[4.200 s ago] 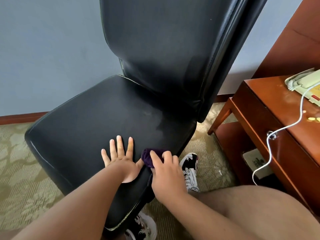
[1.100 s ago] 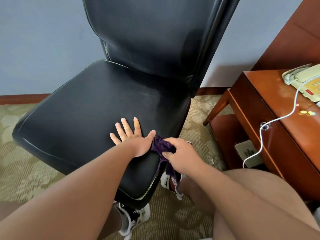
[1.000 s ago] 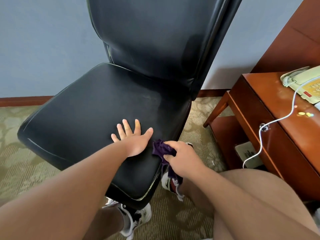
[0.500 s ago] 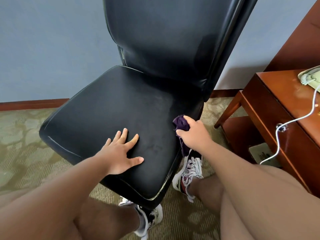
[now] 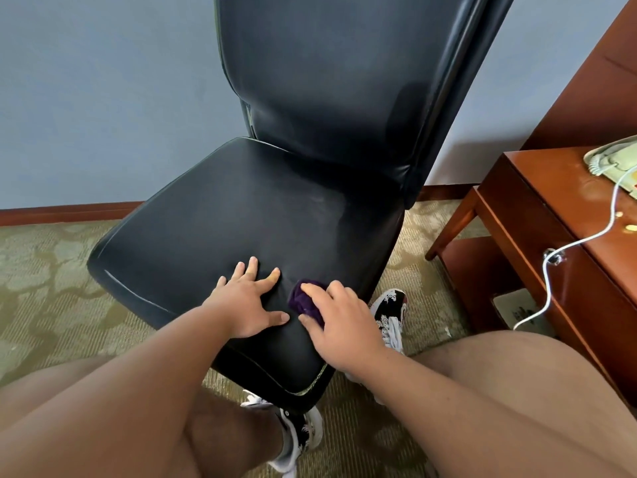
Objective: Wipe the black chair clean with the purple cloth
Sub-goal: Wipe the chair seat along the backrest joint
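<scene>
The black chair (image 5: 241, 208) with a tall padded back stands before me on the carpet. My left hand (image 5: 246, 303) lies flat on the near part of the seat, fingers spread. Just to its right, my right hand (image 5: 339, 326) holds the bunched purple cloth (image 5: 303, 300) against the seat near its right front edge. Most of the cloth is hidden under my fingers. A dull smear shows on the seat close to the backrest.
A wooden side table (image 5: 565, 236) stands at the right with a pale telephone (image 5: 613, 158) and a white cord (image 5: 565, 257) hanging down its front. My shoes (image 5: 389, 315) are on the patterned carpet (image 5: 51, 288) under the seat's edge. A blue wall is behind.
My right hand has brought the cloth from the seat's right side edge back onto the top, next to my left hand. The left hand stays flat on the seat.
</scene>
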Demonstrator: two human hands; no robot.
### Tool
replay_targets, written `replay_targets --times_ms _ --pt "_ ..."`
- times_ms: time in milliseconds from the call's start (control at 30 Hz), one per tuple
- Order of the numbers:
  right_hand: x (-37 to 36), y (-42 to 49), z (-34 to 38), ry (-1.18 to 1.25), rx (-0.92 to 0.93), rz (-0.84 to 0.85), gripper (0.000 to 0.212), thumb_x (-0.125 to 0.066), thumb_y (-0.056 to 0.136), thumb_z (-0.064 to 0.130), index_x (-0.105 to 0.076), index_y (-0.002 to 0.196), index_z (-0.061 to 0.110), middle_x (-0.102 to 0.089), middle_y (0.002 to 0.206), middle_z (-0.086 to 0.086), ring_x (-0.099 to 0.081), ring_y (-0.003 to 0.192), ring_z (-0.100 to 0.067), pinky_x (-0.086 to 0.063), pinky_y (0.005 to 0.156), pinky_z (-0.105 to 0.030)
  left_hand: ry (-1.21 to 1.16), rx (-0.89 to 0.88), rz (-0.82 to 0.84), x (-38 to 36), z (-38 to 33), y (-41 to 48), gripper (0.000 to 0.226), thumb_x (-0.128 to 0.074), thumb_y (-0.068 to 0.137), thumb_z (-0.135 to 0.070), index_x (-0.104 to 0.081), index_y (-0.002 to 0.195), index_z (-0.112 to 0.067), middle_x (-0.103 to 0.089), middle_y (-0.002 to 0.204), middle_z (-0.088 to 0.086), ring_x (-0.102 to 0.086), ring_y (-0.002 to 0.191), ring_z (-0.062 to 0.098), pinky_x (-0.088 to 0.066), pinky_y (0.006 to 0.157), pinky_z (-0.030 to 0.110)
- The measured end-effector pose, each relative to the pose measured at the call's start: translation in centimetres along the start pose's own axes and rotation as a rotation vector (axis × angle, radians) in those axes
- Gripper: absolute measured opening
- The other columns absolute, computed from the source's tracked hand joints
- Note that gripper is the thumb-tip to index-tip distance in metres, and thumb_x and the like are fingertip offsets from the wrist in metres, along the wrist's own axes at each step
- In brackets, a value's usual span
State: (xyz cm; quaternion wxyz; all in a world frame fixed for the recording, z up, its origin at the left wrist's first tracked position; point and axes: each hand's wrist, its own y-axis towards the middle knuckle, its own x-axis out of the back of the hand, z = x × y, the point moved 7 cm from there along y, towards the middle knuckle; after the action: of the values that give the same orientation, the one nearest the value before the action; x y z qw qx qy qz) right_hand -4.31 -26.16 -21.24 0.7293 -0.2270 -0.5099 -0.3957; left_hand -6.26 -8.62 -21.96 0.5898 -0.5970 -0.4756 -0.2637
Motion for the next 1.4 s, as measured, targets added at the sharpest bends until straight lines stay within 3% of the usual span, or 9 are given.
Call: replay_targets --times_ms 133,300,467,567,667,767,933,1133,1400 --pt "0.9 1.2 -1.7 -0.054 0.098 -0.018 0.053 -0.047 0.095 0.055 -0.043 0.143 0.034 -0.051 0.105 0.003 -0.055 0.097 -0.024 -0.045 0.083 -0.042 -0.031 -0.013 0.057 0.1 0.0 0.0 0.092 -0.054 0.082 -0.070 0.000 0.152 -0.045 0.018 0.161 0.001 0.015 0.148 0.022 0.001 0.120 0.047" --pt "2.7 3.1 -9.0 0.155 -0.292 -0.169 0.049 -0.054 0.096 0.048 -0.044 0.142 0.033 -0.048 0.104 0.003 -0.058 0.099 -0.027 -0.045 0.090 -0.043 0.012 0.013 0.178 0.6 0.0 0.3 0.094 -0.058 0.081 -0.069 0.001 0.151 -0.047 0.017 0.161 -0.001 0.013 0.148 0.022 -0.006 0.120 0.048" --pt "2.7 4.4 -11.6 0.243 -0.491 -0.208 0.049 -0.051 0.099 0.044 -0.038 0.145 0.034 -0.049 0.114 -0.002 -0.055 0.105 -0.029 -0.043 0.093 -0.042 0.071 0.029 0.215 0.6 -0.3 0.6 0.095 -0.053 0.080 -0.073 0.004 0.151 -0.046 0.020 0.161 0.000 0.014 0.148 0.024 -0.006 0.120 0.048" --pt "2.4 4.7 -11.5 0.303 -0.563 -0.205 0.048 -0.052 0.100 0.039 -0.040 0.144 0.027 -0.049 0.124 -0.008 -0.055 0.108 -0.032 -0.039 0.082 -0.035 0.154 0.028 0.161 0.1 -0.5 0.5 0.094 -0.041 0.080 -0.081 0.011 0.150 -0.047 0.020 0.161 0.001 0.013 0.149 0.023 -0.005 0.119 0.046" --pt "2.3 3.9 -10.0 0.313 -0.545 -0.141 0.046 -0.053 0.099 0.038 -0.040 0.142 0.024 -0.049 0.126 -0.008 -0.055 0.109 -0.030 -0.038 0.080 -0.035 0.220 0.018 0.084 -0.5 -0.7 0.3 0.093 -0.031 0.078 -0.085 0.014 0.150 -0.045 0.019 0.161 0.003 0.009 0.149 0.023 -0.009 0.120 0.044" --pt "1.6 1.9 -7.8 0.330 -0.520 -0.038 0.047 -0.053 0.099 0.039 -0.036 0.141 0.026 -0.047 0.126 -0.006 -0.054 0.112 -0.030 -0.044 0.087 -0.040 0.241 0.021 0.053 -0.5 -0.8 0.2 0.094 -0.028 0.077 -0.086 0.014 0.150 -0.044 0.015 0.162 0.005 0.006 0.150 0.024 -0.012 0.120 0.044" --pt "0.2 -1.5 -4.8 0.328 -0.460 0.078 0.052 -0.051 0.097 0.044 -0.028 0.142 0.032 -0.045 0.131 -0.002 -0.052 0.117 -0.030 -0.046 0.097 -0.046 0.237 0.041 0.106 0.1 -1.4 0.0 0.093 -0.034 0.081 -0.082 0.013 0.151 -0.042 0.016 0.161 0.007 0.008 0.149 0.026 -0.011 0.120 0.047" --pt "0.9 -1.5 -4.9 0.292 -0.422 0.013 0.045 -0.048 0.099 0.046 -0.032 0.140 0.033 -0.049 0.126 0.001 -0.055 0.114 -0.027 -0.048 0.092 -0.046 0.226 0.048 0.244 1.3 -1.6 0.0 0.095 -0.045 0.083 -0.076 0.011 0.151 -0.041 0.018 0.161 0.006 0.009 0.149 0.026 -0.018 0.117 0.053" --pt "3.2 3.8 -11.6 0.311 -0.543 -0.126 0.044 -0.051 0.099 0.039 -0.040 0.141 0.030 -0.054 0.127 -0.004 -0.058 0.109 -0.028 -0.051 0.090 -0.043 0.135 0.015 0.246 0.4 -0.1 1.0 0.097 -0.049 0.078 -0.079 0.009 0.149 -0.049 0.021 0.161 0.001 0.014 0.148 0.022 -0.013 0.119 0.049"
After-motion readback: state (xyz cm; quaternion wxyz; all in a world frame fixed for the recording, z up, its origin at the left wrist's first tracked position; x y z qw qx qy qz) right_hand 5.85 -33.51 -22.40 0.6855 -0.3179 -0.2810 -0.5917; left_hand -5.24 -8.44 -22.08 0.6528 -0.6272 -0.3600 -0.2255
